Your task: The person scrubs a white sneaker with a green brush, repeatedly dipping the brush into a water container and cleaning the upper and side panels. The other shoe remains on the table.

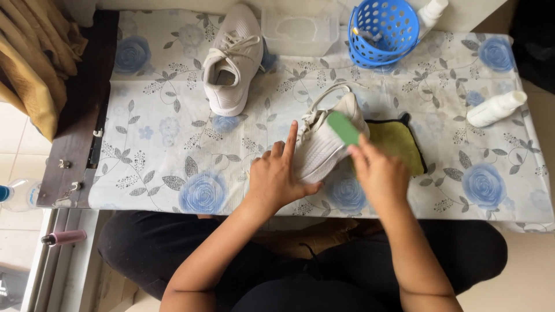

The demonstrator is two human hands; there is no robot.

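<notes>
My left hand (276,176) grips a white sneaker (324,141) tipped on its side on the flowered tablecloth (162,144), with the forefinger stretched up along it. My right hand (378,173) holds a green brush (343,127) against the sneaker's side. The shoe's laces loop upward. A second white sneaker (232,58) lies sole-down farther back, untouched.
A yellow cloth (399,144) lies under and right of the held sneaker. A blue perforated basket (384,29) and a clear plastic box (299,29) stand at the back. A white bottle (496,108) lies at the right. A brown curtain (32,63) hangs left.
</notes>
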